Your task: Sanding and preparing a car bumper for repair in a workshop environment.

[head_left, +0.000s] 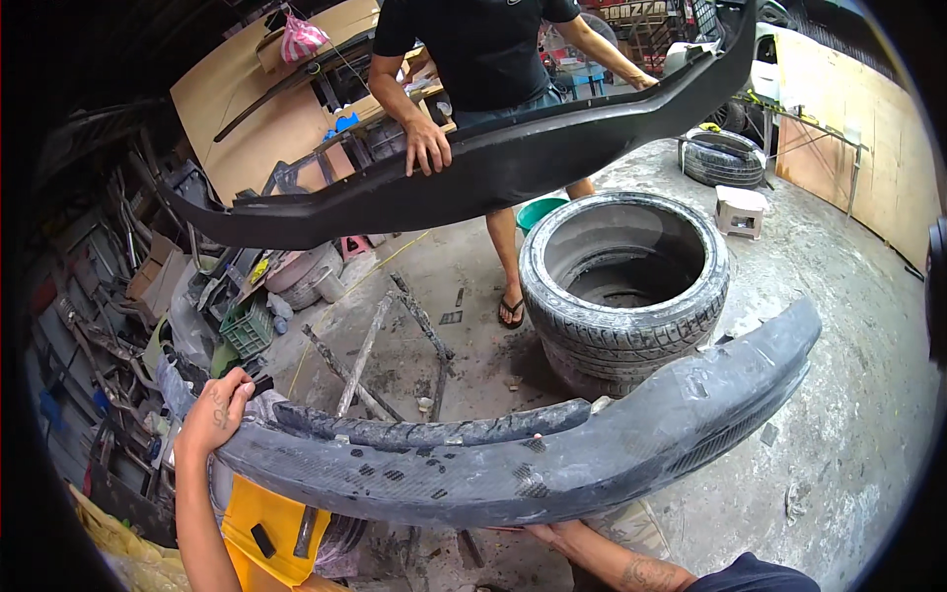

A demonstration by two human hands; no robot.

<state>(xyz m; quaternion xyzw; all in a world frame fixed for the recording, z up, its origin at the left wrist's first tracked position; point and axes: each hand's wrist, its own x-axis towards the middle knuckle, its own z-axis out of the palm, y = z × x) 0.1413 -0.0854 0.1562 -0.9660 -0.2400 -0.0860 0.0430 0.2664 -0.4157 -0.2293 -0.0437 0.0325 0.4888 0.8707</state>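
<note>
A long, curved grey car bumper with scuffed, dusty patches stretches across in front of me. My left hand is closed at its left end, the fingers curled and the thumb on top. Under the bumper's lower edge is my right hand, whose fingers are mostly hidden behind it. A dark, narrow strip runs along the bumper's far side. Across from me, a person in a black shirt holds up a long black bumper piece with both hands.
Stacked tyres stand beyond the grey bumper on the right. Worn stand legs rise behind it. A yellow sheet with a dark object lies below my left side. Stools, a green crate and piled car parts surround the concrete floor.
</note>
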